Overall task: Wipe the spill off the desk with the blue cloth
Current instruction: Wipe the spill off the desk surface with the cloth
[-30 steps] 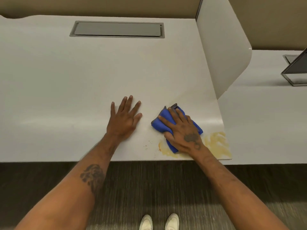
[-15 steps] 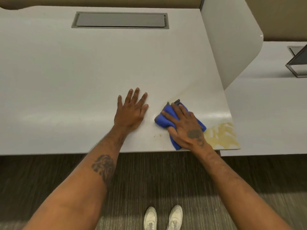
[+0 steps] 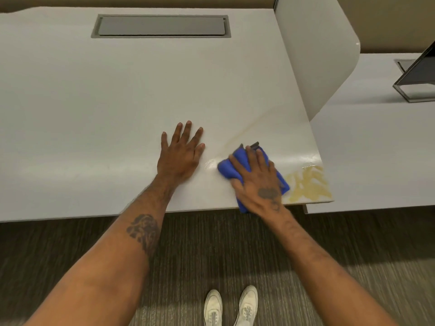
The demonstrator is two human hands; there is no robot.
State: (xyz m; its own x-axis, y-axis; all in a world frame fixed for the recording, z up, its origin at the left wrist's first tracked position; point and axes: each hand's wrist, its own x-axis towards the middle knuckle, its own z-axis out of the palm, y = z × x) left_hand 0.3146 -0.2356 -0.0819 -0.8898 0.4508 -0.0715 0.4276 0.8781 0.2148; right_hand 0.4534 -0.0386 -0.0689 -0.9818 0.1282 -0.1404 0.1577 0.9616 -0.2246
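A folded blue cloth [image 3: 229, 169] lies on the white desk [image 3: 117, 102] near its front edge, and its lower corner hangs just past that edge. My right hand [image 3: 257, 184] presses flat on top of the cloth and covers most of it. A yellowish-brown spill [image 3: 308, 184] smears the desk's front right corner, just right of the cloth. A faint yellow streak [image 3: 244, 131] runs up from the cloth toward the divider. My left hand [image 3: 180, 154] rests flat on the desk, fingers spread, left of the cloth and holding nothing.
A white divider panel [image 3: 313, 55] stands along the desk's right side. A grey cable hatch [image 3: 161, 25] is set into the desk at the back. A neighbouring desk [image 3: 376, 149] carries a dark monitor stand [image 3: 417, 76]. Carpet and my white shoes [image 3: 229, 307] are below.
My right hand has dragged the cloth toward the front edge, and the brown smear left of and under it is gone. The left hand has stayed planted.
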